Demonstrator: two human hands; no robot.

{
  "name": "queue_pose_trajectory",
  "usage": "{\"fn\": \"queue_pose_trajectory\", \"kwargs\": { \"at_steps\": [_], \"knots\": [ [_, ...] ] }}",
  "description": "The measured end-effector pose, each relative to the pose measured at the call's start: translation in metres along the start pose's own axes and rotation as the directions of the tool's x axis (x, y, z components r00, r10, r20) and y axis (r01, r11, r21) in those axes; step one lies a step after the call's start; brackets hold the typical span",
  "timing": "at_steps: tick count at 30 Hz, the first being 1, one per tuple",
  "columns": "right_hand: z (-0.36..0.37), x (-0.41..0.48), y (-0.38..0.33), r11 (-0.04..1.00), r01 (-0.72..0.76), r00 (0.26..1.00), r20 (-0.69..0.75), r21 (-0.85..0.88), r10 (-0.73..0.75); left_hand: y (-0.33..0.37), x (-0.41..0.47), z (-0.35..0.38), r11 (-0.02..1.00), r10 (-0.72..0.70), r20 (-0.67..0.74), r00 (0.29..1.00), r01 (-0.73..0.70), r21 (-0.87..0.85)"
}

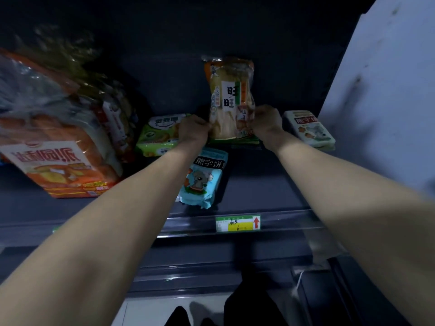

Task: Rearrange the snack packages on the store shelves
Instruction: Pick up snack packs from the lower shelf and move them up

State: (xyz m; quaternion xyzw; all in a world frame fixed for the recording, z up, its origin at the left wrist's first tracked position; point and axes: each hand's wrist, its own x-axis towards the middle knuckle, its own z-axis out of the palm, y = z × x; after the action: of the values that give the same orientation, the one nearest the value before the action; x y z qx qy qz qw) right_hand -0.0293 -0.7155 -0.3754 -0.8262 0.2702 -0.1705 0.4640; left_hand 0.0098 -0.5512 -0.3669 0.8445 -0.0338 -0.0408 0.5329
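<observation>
Far to the left of the rice-cracker bag (231, 95), a large orange bag (61, 147) is seen lying tilted on the shelf (270, 184), and just left of the rice-cracker bag a green pack (160, 132) is laid flat. The bag's lower left edge is pinched by the left hand (193, 130), with the fingers curled against the wrapper. In front of and slightly left of the bag, a blue biscuit pack (202, 180) lies flat under the left forearm. The rice-cracker bag itself is held upright at the back of the shelf, its long axis vertical, squarely between the two hands and about equally near to each; whether its top touches the back panel cannot be told. Directly in front of it, a price label (237, 223) is fixed to the shelf rail. Its lower right edge is gripped by the right hand (266, 121), likewise clenched on the wrapper. Just right of the bag, a pale biscuit pack (308, 129) lies flat. The coming move is judged to be a two-handed setting-down or straightening of the bag.
</observation>
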Motion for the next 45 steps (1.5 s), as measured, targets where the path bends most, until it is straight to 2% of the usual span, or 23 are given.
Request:
{"fn": "queue_pose_trajectory", "kwargs": {
  "at_steps": [4, 9, 12, 17, 22, 26, 32, 35, 38, 45],
  "knots": [
    [0.007, 0.017, -0.003, 0.998, 0.025, 1.000, 0.016, 0.058, -0.026, 0.006, 0.016, 0.005, 0.997, 0.009, -0.033, 0.999, -0.006, 0.072],
    [0.024, 0.013, 0.012, 0.988, -0.024, 0.982, 0.190, 0.153, -0.005, -0.002, 0.022, 0.010, 0.963, -0.001, -0.001, 1.000, 0.001, 0.269],
    [0.030, 0.014, 0.017, 0.985, -0.038, 0.978, 0.211, 0.170, 0.002, -0.009, 0.023, 0.011, 0.961, 0.004, 0.022, 1.000, -0.010, 0.275],
    [0.034, 0.010, 0.018, 0.999, -0.042, 0.984, 0.174, 0.032, 0.036, -0.014, 0.023, 0.015, 0.967, 0.025, 0.066, 0.998, -0.041, 0.251],
    [0.027, -0.004, 0.017, 0.980, -0.016, 0.994, 0.099, -0.199, 0.036, -0.016, 0.020, 0.007, 0.970, 0.038, 0.106, 0.994, -0.062, 0.236],
    [0.015, -0.028, 0.006, 0.968, 0.021, 0.999, 0.053, -0.248, -0.008, -0.011, 0.009, -0.003, 0.952, 0.138, 0.107, 0.985, -0.162, 0.259],
    [0.001, -0.084, -0.026, 0.919, 0.108, 0.987, 0.155, -0.379, -0.053, 0.003, -0.035, -0.034, 0.920, 0.245, 0.143, 0.959, -0.277, 0.279],
    [-0.012, -0.122, -0.042, 0.885, 0.193, 0.970, 0.218, -0.424, -0.107, 0.011, -0.067, -0.060, 0.881, 0.273, 0.270, 0.923, -0.353, 0.316],
    [-0.031, -0.163, -0.065, 0.864, 0.229, 0.961, 0.243, -0.449, -0.129, 0.019, -0.101, -0.092, 0.795, 0.297, 0.428, 0.854, -0.469, 0.384],
    [-0.060, -0.253, -0.139, 0.688, 0.371, 0.926, 0.301, -0.624, -0.227, 0.055, -0.170, -0.173, 0.642, 0.364, 0.570, 0.737, -0.642, 0.420]
  ]
}}
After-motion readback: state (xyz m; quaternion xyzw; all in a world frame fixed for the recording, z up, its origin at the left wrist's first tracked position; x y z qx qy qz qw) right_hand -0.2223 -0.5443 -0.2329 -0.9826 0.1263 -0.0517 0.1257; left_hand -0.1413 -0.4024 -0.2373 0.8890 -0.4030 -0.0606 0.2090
